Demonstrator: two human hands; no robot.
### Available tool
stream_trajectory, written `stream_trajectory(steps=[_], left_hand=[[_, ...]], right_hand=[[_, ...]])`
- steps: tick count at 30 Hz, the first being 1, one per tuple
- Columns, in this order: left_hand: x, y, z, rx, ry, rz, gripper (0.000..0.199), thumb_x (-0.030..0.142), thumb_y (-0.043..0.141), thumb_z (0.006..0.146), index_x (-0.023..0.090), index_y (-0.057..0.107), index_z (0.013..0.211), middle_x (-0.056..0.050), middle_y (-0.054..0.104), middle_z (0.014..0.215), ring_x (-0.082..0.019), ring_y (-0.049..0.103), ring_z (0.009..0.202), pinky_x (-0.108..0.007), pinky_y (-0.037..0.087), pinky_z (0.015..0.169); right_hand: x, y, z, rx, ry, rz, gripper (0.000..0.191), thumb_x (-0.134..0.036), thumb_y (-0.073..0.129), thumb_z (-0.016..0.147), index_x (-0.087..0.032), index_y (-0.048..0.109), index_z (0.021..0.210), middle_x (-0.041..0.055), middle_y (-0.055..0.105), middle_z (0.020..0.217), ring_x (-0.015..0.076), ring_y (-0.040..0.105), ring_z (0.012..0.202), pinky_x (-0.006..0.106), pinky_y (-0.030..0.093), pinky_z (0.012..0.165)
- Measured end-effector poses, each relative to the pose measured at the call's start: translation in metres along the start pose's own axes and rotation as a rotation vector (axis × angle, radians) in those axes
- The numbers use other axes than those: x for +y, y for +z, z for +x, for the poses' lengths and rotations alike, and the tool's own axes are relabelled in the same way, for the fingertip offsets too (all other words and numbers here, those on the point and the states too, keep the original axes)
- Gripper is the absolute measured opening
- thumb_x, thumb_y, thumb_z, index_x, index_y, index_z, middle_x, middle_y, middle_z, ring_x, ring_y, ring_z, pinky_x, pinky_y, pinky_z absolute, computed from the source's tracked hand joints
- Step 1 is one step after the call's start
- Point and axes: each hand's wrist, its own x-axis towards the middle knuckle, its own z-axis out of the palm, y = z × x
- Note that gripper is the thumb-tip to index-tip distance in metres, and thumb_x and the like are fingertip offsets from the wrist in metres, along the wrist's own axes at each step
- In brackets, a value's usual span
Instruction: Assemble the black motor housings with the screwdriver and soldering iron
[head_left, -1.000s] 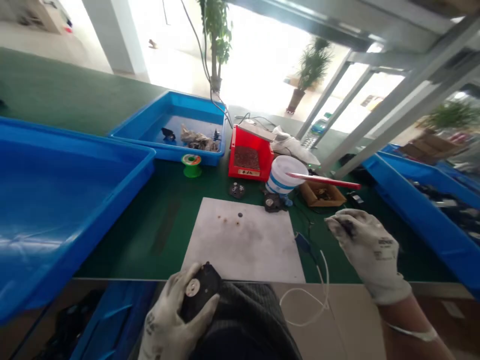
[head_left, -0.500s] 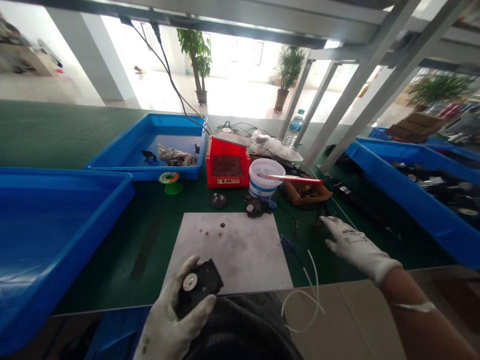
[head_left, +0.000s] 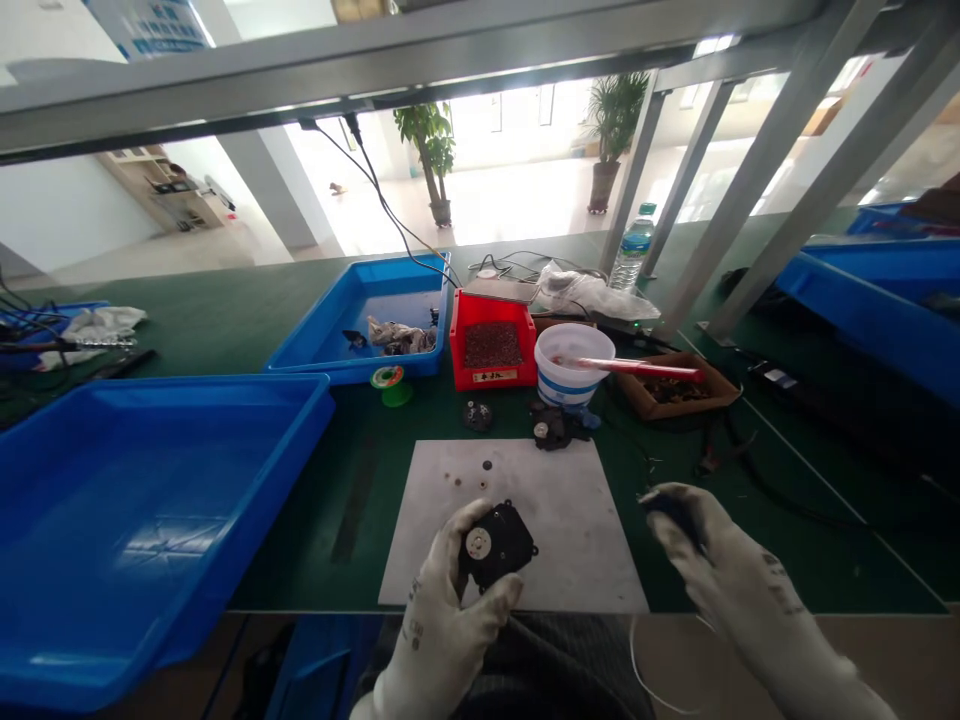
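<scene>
My left hand [head_left: 457, 590], in a white glove, grips a flat black plastic housing [head_left: 506, 540] with a pale round disc on its face, held over the front of a white work sheet [head_left: 577, 520]. In my gloved right hand [head_left: 705, 540], closed fingers hold a dark blue tool [head_left: 681, 518] with a small shiny tip pointing left. Its exact kind is hard to make out. Several small round parts [head_left: 487, 466] lie on the sheet. At the sheet's back edge is another black housing [head_left: 551, 428], and a small dark part [head_left: 477, 415] sits left of it.
Behind the sheet stand a red bin [head_left: 457, 370] of small brown pieces, a white tub [head_left: 574, 358] with a red stick across it, and a cardboard box [head_left: 675, 405]. Blue trays [head_left: 322, 390] flank the left. A green spool [head_left: 394, 390] and metal posts [head_left: 690, 180] are nearby.
My right hand was reaching among dark things by the cardboard box; now it is nearer, holding the dark blue tool. My left hand has brought the black housing further over the sheet. The view has shifted.
</scene>
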Motion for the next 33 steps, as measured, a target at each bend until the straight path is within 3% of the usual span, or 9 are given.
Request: stream_trajectory(steps=[4,10,13,16,20,24,26,30,33], left_hand=[[0.014,0.016,0.004,-0.046,0.000,-0.114,0.062,0.032,0.076,0.080,0.020,0.058,0.138,-0.011,0.070,0.133,-0.033,0.065,0.128,-0.045,0.055,0.109],[0.015,0.040,-0.003,-0.138,0.047,-0.193,0.068,0.037,0.080,0.080,0.021,0.053,0.141,-0.013,0.065,0.140,-0.035,0.062,0.132,-0.042,0.055,0.107],[0.014,0.029,0.001,-0.265,0.087,-0.184,0.073,0.043,0.082,0.080,0.021,0.053,0.144,-0.014,0.065,0.142,-0.036,0.061,0.133,-0.043,0.051,0.111],[0.024,0.005,0.017,-0.332,0.047,-0.063,0.051,0.048,0.067,0.093,0.019,0.062,0.134,-0.014,0.069,0.132,-0.034,0.065,0.123,-0.043,0.055,0.102],[0.047,-0.019,0.039,-0.561,-0.056,0.011,0.050,0.025,0.069,0.089,0.023,0.065,0.139,-0.009,0.071,0.134,-0.029,0.067,0.117,-0.038,0.055,0.100],[0.055,-0.018,0.043,-0.776,-0.090,-0.010,0.057,0.004,0.063,0.077,0.022,0.071,0.130,-0.002,0.078,0.110,-0.023,0.071,0.101,-0.031,0.055,0.087],[0.049,-0.015,0.039,-0.731,-0.146,-0.135,0.056,0.004,0.065,0.076,0.021,0.072,0.129,-0.003,0.078,0.108,-0.023,0.071,0.099,-0.029,0.055,0.084],[0.029,-0.014,0.027,-0.475,-0.399,-0.571,0.049,0.019,0.073,0.081,0.019,0.068,0.130,-0.008,0.075,0.113,-0.024,0.072,0.101,-0.032,0.055,0.089],[0.023,-0.014,0.019,-0.283,-0.527,-0.696,0.042,0.023,0.074,0.086,0.020,0.067,0.127,-0.007,0.074,0.109,-0.020,0.072,0.096,-0.029,0.056,0.085]], right_hand=[[-0.019,0.012,-0.036,-0.040,0.126,0.387,0.040,-0.055,0.069,0.085,-0.026,0.066,0.112,0.0029,0.069,0.081,0.0199,0.065,0.062,0.029,0.054,0.055],[-0.051,0.062,-0.042,-0.138,0.125,0.629,0.054,-0.044,0.073,0.079,-0.023,0.059,0.127,0.0067,0.073,0.109,0.0262,0.072,0.099,0.037,0.060,0.085],[-0.049,0.061,-0.033,-0.138,0.043,0.578,0.049,-0.045,0.070,0.084,-0.023,0.058,0.125,0.0076,0.072,0.114,0.0269,0.070,0.105,0.038,0.059,0.090],[-0.059,0.045,-0.026,-0.273,-0.035,0.440,0.047,-0.038,0.067,0.087,-0.022,0.055,0.129,0.0064,0.072,0.108,0.0238,0.072,0.094,0.036,0.061,0.083],[-0.097,0.024,-0.020,-0.494,-0.191,0.153,0.045,-0.020,0.063,0.084,-0.021,0.058,0.128,0.0067,0.075,0.106,0.0234,0.074,0.092,0.037,0.060,0.084],[-0.124,0.023,-0.017,-0.648,-0.282,0.099,0.042,-0.015,0.060,0.085,-0.021,0.061,0.126,0.0087,0.076,0.111,0.0248,0.074,0.102,0.038,0.060,0.090],[-0.123,0.028,-0.016,-0.566,-0.297,0.182,0.040,-0.020,0.060,0.090,-0.022,0.061,0.129,0.0089,0.075,0.117,0.0240,0.072,0.109,0.038,0.059,0.097],[-0.101,0.034,-0.017,-0.190,-0.212,0.407,0.024,-0.040,0.058,0.099,-0.025,0.067,0.116,0.0061,0.074,0.109,0.0211,0.072,0.104,0.032,0.059,0.095],[-0.087,0.035,-0.022,-0.215,-0.070,0.467,0.029,-0.051,0.061,0.098,-0.024,0.071,0.104,0.0051,0.073,0.091,0.0205,0.073,0.085,0.027,0.061,0.075]])
